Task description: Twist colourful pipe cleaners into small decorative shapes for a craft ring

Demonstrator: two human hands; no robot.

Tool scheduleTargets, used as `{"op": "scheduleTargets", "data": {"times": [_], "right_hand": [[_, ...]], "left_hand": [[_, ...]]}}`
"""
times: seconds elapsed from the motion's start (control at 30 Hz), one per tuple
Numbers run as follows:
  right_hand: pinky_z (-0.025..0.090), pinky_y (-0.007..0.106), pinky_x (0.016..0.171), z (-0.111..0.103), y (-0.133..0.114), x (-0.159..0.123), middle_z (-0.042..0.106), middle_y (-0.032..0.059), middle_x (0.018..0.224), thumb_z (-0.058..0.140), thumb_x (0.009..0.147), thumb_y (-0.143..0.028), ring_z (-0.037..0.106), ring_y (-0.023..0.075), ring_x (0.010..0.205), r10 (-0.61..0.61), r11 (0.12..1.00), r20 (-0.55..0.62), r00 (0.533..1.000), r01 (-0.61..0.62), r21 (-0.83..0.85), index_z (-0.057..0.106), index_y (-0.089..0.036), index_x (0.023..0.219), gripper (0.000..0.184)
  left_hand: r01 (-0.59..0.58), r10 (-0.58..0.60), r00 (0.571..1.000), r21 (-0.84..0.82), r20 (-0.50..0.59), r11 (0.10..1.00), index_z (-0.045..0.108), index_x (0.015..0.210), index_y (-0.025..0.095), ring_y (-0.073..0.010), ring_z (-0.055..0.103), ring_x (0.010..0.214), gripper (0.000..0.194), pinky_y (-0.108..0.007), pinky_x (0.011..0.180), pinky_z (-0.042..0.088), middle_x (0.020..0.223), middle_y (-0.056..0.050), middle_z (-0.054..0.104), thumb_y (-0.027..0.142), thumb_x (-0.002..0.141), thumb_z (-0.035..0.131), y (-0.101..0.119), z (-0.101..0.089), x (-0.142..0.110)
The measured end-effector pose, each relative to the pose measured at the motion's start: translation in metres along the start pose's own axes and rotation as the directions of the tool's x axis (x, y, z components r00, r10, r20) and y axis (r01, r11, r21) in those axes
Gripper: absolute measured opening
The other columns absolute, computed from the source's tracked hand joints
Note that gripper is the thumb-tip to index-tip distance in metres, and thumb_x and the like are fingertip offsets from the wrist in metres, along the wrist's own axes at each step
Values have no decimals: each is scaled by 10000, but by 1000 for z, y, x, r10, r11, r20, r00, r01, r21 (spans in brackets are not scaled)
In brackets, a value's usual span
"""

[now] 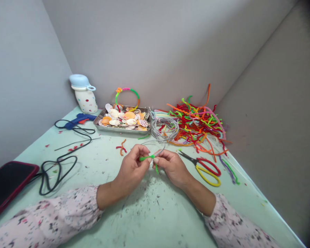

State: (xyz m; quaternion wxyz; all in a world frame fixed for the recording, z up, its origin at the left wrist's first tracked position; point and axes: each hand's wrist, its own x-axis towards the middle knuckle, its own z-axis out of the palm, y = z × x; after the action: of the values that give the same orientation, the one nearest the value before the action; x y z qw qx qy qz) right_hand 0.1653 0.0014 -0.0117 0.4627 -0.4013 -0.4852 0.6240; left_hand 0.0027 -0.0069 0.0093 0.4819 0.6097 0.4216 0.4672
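Note:
Near the middle of the table, both my hands pinch a short green pipe cleaner [146,158] where it crosses a thin grey wire [161,146]. My left hand [134,167] closes on the pipe cleaner's left part. My right hand [173,167] has thumb and forefinger together at the crossing, with a green end hanging below. The wire curves up in a loop above my fingers. Something small and whitish shows between my fingertips, too hidden to name. Scissors [200,165] with one red and one yellow handle lie to the right of my right hand.
A metal tray [121,130] of seashells [130,115] stands behind, a colourful pipe-cleaner hoop [136,94] upright in it. Right of it are a grey wire coil [164,129] and a pipe-cleaner heap [196,120]. At left are a bottle [86,100], blue glue gun [79,120], black cord [58,162] and phone [10,186].

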Motion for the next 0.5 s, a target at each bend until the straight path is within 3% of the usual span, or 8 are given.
{"op": "scheduleTargets", "data": {"times": [0.33,0.5], "right_hand": [[412,237,591,2,-7,-1,633,-29,629,710,725,-298,528,97,571,-24,997,-22,999,22,-75,651,-173,727,138],[428,246,635,2,-4,-1,638,-22,679,699,728,-287,545,109,625,-14,997,-19,1000,12,-73,655,-176,763,125]], "left_hand": [[11,-11,1000,-40,9,999,485,910,191,-94,498,724,112,-194,625,417,830,23,503,184,822,555,1,0,-1],[-12,12,1000,48,19,999,493,920,187,-104,513,729,84,-205,629,412,827,15,524,187,842,524,-3,-1,1]]}}
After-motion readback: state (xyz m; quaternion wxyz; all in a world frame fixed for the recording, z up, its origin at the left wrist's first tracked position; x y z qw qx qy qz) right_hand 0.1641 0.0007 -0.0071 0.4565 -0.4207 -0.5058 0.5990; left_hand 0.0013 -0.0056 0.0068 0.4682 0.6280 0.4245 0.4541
